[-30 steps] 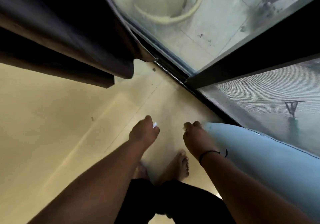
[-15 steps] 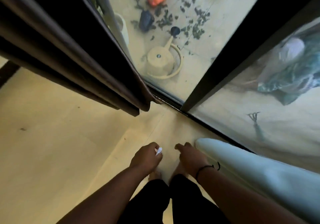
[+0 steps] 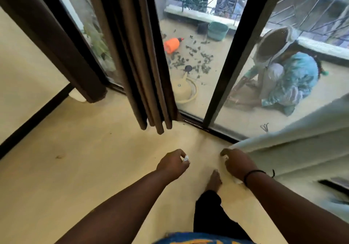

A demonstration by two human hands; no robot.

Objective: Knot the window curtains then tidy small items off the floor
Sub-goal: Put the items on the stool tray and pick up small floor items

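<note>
A dark brown curtain [image 3: 149,77] hangs in folds in front of the glass door, its hem just above the floor. A second dark curtain panel [image 3: 56,41] hangs at the left. A pale blue-white curtain [image 3: 294,145] slants in from the right. My right hand [image 3: 237,163] curls its fingers round that pale curtain's lower edge. My left hand [image 3: 172,163] is closed, pinching a small white item [image 3: 186,158] at its fingertips. Both hands hover low over the cream floor [image 3: 94,158], side by side and apart.
The black door frame post [image 3: 226,64] and bottom track [image 3: 205,128] run behind the curtains. Outside on the balcony are a person crouching [image 3: 287,77], a cream watering can [image 3: 184,90], an orange bottle [image 3: 171,44] and scattered leaves. A small brown speck [image 3: 60,156] lies on the floor.
The view has tilted up from the floor to the door and balcony. Both hands keep their hold and stay side by side.
</note>
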